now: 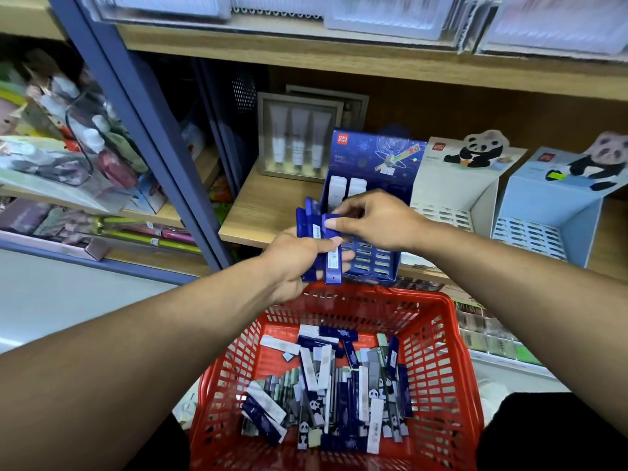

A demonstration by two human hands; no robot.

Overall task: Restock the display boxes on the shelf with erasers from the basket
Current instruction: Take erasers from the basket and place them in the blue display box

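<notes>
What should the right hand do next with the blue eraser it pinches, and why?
Probably lift that eraser out of the left hand and stand it in the blue box. The right hand already pinches its top, and the box slots look mostly empty.

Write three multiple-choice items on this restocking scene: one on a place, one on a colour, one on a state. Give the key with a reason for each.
1. Where does the dark blue display box stand?
A. on the wooden shelf, left of the two panda display boxes
B. inside the basket
C. on the floor

2. What colour is the basket holding the loose erasers?
A. green
B. red
C. grey

3. What is the left hand doing?
A. resting open on the shelf
B. hanging idle
C. gripping a bundle of dark blue erasers

Key: 1 A, the blue box sits on the shelf board with the white panda box and the light blue panda box to its right. 2 B, its plastic lattice is red. 3 C, its fingers curl round the bundle while the right hand pinches one eraser at the top.
</notes>
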